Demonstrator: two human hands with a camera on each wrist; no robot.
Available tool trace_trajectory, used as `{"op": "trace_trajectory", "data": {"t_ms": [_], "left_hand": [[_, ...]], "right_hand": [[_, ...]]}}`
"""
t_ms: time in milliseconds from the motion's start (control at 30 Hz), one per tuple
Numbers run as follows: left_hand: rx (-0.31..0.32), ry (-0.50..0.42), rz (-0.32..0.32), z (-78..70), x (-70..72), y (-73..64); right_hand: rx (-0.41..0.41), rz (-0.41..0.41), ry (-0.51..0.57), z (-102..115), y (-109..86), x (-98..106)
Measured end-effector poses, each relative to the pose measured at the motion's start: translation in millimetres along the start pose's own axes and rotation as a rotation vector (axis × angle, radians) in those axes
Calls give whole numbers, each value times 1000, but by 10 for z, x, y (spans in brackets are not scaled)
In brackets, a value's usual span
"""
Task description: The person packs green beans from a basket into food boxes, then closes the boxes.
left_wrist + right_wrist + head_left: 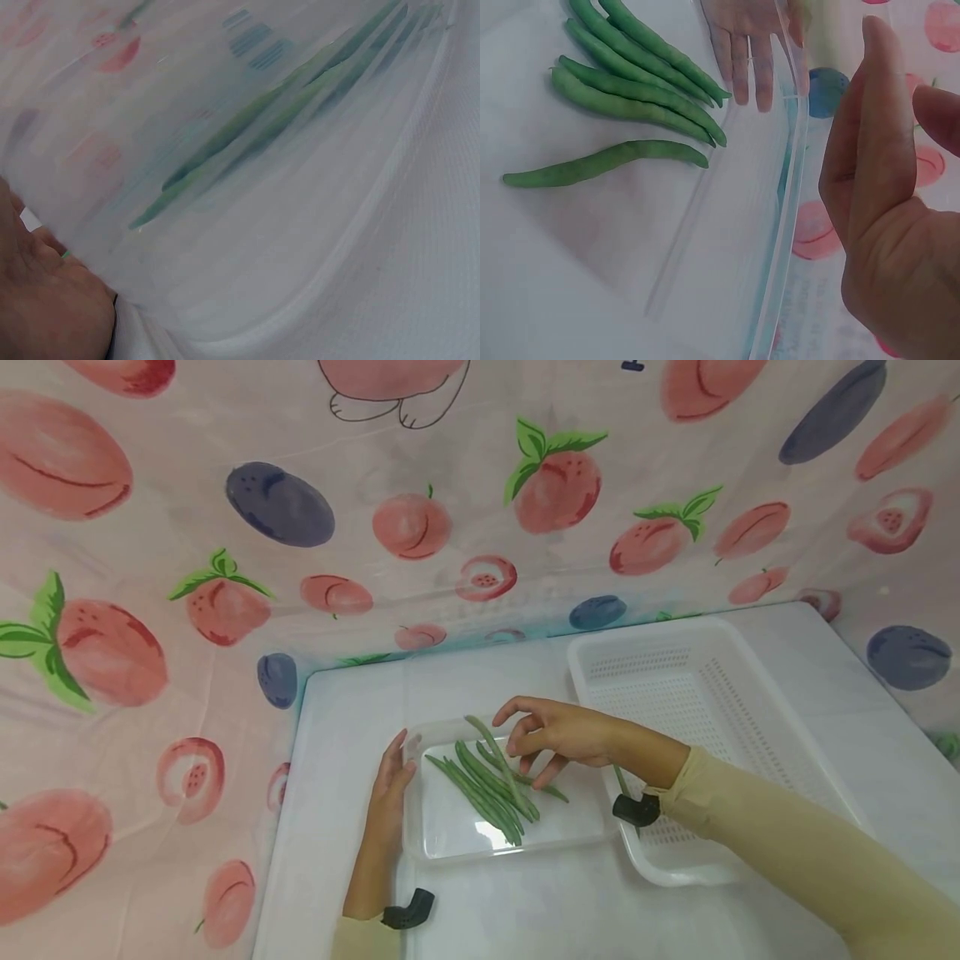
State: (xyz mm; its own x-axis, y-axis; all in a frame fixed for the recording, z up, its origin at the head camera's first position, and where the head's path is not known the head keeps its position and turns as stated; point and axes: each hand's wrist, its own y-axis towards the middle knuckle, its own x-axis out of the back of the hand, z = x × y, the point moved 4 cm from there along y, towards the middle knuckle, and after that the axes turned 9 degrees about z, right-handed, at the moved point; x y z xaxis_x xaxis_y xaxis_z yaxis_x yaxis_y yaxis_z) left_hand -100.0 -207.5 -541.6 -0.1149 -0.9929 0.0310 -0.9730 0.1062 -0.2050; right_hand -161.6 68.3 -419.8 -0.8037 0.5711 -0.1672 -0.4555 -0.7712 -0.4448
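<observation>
My left hand [387,785] rests along the left side of a clear plastic tray [442,852]. In the right wrist view the fingers of that left hand [746,52] look straight behind the tray's wall. Several green beans [480,793] lie bunched on the tray's floor, roughly aligned. One paler green bean [492,747] slants over the others, its upper end near the rim. Over the tray hovers my right hand [566,735], fingers spread and loosely bent, thumb tip close beside that bean. Nothing shows between the right hand's fingers [881,135] in the right wrist view.
A white perforated basket [757,660] stands right of the tray, partly behind the right forearm. A thin green bean [621,779] shows at its near-left rim, partly hidden by the black wrist mount [636,810]. Fruit-printed cloth [412,527] borders the white table [352,710].
</observation>
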Motion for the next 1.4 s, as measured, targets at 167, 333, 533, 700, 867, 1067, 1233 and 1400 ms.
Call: {"op": "trace_trajectory", "data": {"t_ms": [167, 333, 533, 700, 867, 1067, 1233, 1400], "left_hand": [[-4, 11, 7, -6, -2, -2], [-1, 6, 8, -12, -5, -4], [14, -8, 3, -3, -3, -1], [14, -13, 12, -3, -11, 1], [12, -14, 6, -22, -12, -12], [2, -10, -1, -14, 3, 0], [8, -5, -4, 9, 6, 2], [11, 2, -10, 2, 0, 3]], "right_hand": [[-7, -9, -2, -6, -24, 8], [6, -16, -17, 16, -87, 45], [36, -46, -20, 63, -227, 169], [62, -84, -3, 85, -392, 322], [85, -117, 9, 36, -563, 498], [99, -161, 38, -129, -746, 744], [102, -178, 34, -247, -900, 914], [67, -170, 19, -402, -973, 1083]]}}
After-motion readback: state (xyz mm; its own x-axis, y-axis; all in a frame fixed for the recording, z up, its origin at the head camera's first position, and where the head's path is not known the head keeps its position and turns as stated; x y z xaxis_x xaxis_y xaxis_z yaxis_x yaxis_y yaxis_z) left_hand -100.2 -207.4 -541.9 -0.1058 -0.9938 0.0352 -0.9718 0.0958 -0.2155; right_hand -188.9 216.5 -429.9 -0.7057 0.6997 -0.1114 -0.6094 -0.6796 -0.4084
